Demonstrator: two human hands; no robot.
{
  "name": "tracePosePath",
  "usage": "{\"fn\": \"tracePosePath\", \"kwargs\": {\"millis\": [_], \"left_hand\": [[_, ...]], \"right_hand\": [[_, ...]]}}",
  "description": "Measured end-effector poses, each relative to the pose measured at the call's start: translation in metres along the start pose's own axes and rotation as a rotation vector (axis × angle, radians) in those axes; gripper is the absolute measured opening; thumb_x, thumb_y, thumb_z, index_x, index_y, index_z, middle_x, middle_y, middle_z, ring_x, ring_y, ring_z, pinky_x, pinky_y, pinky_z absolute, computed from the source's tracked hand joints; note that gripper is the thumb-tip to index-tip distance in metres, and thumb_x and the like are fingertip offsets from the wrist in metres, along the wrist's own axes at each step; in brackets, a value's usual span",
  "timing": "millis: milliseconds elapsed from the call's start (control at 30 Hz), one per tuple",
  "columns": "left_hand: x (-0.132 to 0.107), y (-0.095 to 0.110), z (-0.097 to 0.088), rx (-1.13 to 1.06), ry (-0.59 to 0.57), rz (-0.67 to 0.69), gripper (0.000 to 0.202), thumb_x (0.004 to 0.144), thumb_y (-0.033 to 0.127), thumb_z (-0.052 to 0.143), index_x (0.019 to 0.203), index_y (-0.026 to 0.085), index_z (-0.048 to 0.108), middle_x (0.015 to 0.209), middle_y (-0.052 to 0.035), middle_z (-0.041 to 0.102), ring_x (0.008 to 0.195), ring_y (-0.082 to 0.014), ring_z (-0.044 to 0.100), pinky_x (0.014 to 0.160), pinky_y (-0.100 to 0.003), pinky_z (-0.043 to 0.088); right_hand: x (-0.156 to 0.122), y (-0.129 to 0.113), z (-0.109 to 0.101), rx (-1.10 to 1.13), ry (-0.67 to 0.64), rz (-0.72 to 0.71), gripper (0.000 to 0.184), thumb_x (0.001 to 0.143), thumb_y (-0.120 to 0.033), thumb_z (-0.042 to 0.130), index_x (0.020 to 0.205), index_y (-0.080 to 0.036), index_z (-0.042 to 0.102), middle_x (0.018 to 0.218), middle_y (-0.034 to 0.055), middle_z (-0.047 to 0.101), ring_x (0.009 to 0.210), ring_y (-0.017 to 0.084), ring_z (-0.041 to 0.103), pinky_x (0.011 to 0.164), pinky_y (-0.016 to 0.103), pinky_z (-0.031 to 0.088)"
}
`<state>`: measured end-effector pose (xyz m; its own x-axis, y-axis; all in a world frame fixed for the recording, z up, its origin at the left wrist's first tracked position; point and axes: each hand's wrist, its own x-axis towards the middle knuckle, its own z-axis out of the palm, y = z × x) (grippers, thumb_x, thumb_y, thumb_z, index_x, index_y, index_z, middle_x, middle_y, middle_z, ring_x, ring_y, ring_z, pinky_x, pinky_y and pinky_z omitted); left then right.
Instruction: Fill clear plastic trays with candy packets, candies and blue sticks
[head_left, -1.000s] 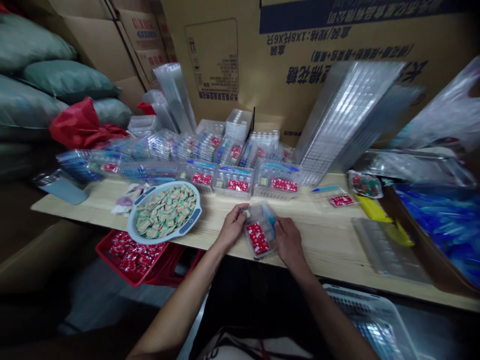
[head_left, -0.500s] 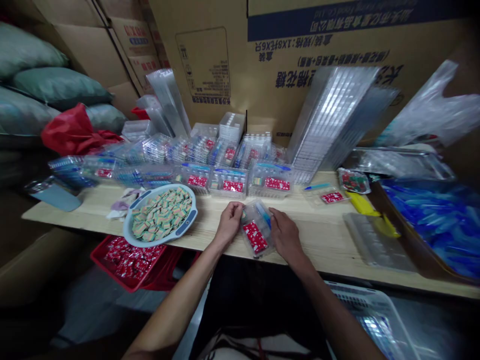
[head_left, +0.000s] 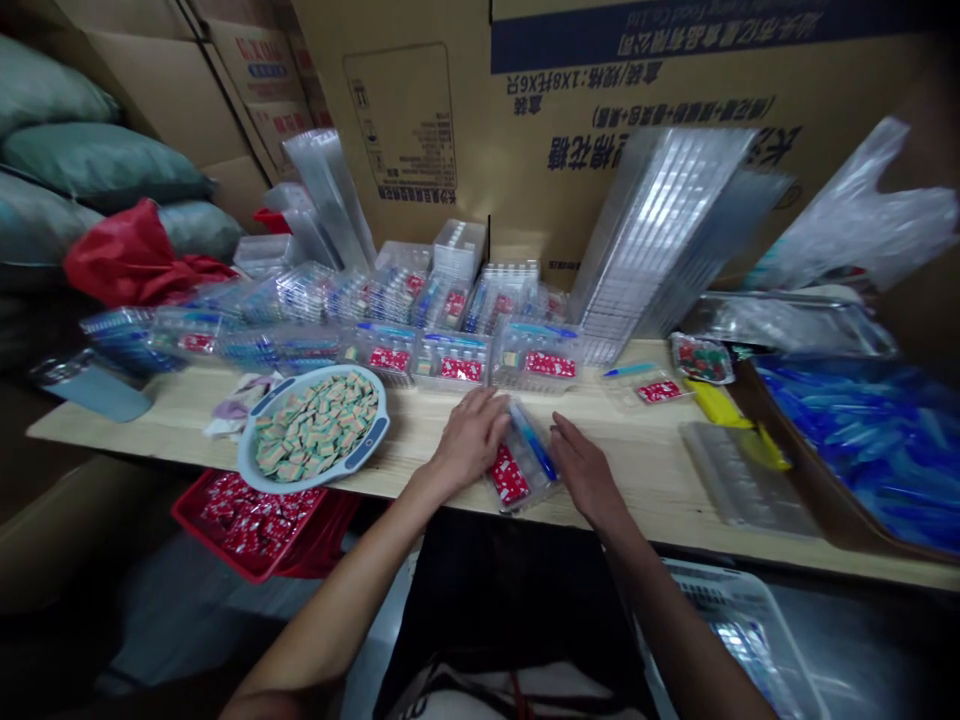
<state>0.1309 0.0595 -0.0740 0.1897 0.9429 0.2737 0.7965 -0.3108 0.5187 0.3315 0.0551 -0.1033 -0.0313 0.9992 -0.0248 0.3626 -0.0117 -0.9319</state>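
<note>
A clear plastic tray [head_left: 536,478] lies tilted at the front edge of the wooden table, with a red patterned packet [head_left: 510,475] and a blue pen [head_left: 534,440] in it. My left hand [head_left: 471,437] is closed over the tray's upper left side, its bent fingers hiding that corner. To the right of the tray, my right hand [head_left: 586,468] is open, fingers stretched out close to the pen side. A basin [head_left: 373,455] of small striped square pieces stands left of my left hand.
Filled trays [head_left: 457,365] line the back of the table, beside tall stacks of empty trays [head_left: 645,240]. At right are a box of blue pens [head_left: 870,440], a flat plastic tray [head_left: 742,480] and a yellow item [head_left: 720,405]. A red crate [head_left: 199,530] of packets sits below at left.
My left hand has moved over the tray's upper left part, covering it. My right hand has come off the tray's right edge and its fingers have straightened.
</note>
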Motion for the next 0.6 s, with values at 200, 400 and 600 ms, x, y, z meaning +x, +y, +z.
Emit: {"fn": "tracePosePath", "kwargs": {"millis": [200, 400, 600], "left_hand": [[-0.011, 0.025, 0.013, 0.301, -0.343, 0.259, 0.063, 0.103, 0.047, 0.039, 0.158, 0.018, 0.031, 0.168, -0.0120, 0.023, 0.157, -0.0336, 0.007, 0.125, -0.055, 0.014], [-0.021, 0.018, 0.032, 0.315, -0.281, 0.245, 0.067, 0.100, 0.042, 0.042, 0.160, 0.017, 0.027, 0.170, -0.0125, 0.017, 0.158, -0.0344, 0.004, 0.125, -0.055, 0.010], [-0.019, 0.022, 0.034, 0.257, -0.249, 0.180, 0.067, 0.099, 0.043, 0.044, 0.159, 0.017, 0.029, 0.170, -0.0110, 0.018, 0.157, -0.0354, 0.007, 0.126, -0.056, 0.010]], "right_hand": [[-0.009, 0.011, 0.015, -0.009, 0.008, -0.082, 0.068, 0.098, -0.063, 0.032, 0.140, -0.016, 0.059, 0.147, 0.0142, 0.056, 0.139, 0.028, 0.049, 0.122, 0.051, 0.032], [-0.014, 0.028, 0.031, -0.172, 0.112, -0.310, 0.052, 0.103, -0.046, 0.029, 0.131, -0.016, 0.063, 0.132, 0.0152, 0.065, 0.124, 0.028, 0.057, 0.112, 0.054, 0.041], [-0.001, 0.033, 0.028, -0.199, 0.084, -0.317, 0.051, 0.103, -0.045, 0.031, 0.127, -0.016, 0.065, 0.128, 0.0156, 0.067, 0.119, 0.029, 0.059, 0.108, 0.053, 0.042]]}}
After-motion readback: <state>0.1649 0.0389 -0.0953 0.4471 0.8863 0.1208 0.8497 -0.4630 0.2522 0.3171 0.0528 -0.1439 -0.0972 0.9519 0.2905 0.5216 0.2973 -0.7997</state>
